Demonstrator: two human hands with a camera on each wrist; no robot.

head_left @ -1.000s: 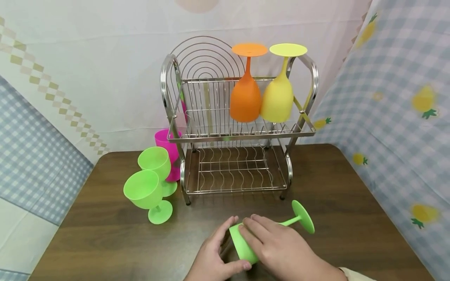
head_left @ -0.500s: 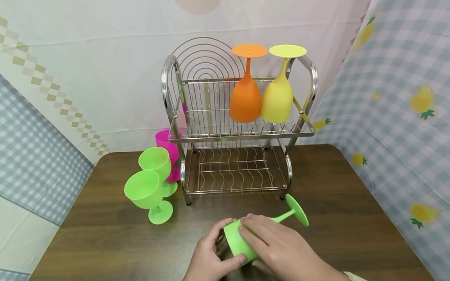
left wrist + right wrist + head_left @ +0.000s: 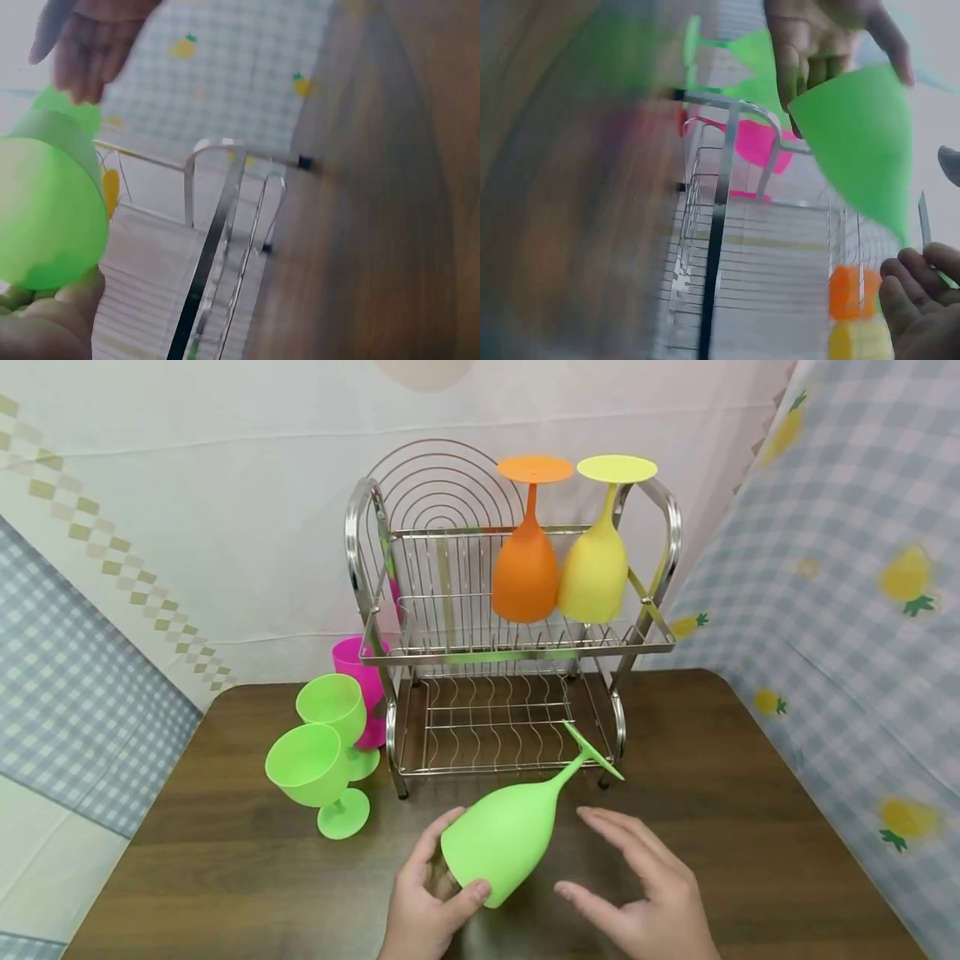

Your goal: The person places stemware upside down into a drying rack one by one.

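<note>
A green plastic goblet (image 3: 504,837) is tilted over the near part of the table, its mouth toward the lower left and its round foot up to the right. My left hand (image 3: 429,893) grips the bowl near the rim, thumb in front and fingers behind it. To the right of the goblet my right hand (image 3: 645,885) is apart from it, fingers spread and thumb extended, holding nothing. In the right wrist view the green goblet (image 3: 862,142) has the left hand (image 3: 817,45) at its rim, while the right hand's fingers (image 3: 900,300) are close to its narrow end.
A two-tier metal dish rack (image 3: 517,655) stands behind the hands. On its upper tier an orange goblet (image 3: 525,572) and a yellow goblet (image 3: 595,572) stand upside down. Left of the rack are two green cups (image 3: 306,767) and a magenta cup (image 3: 360,668) on the wooden table (image 3: 225,877).
The green goblet has swung so its foot points more upward, and it has shifted left. My right hand has come off the bowl and moved right, while my left hand keeps its grip.
</note>
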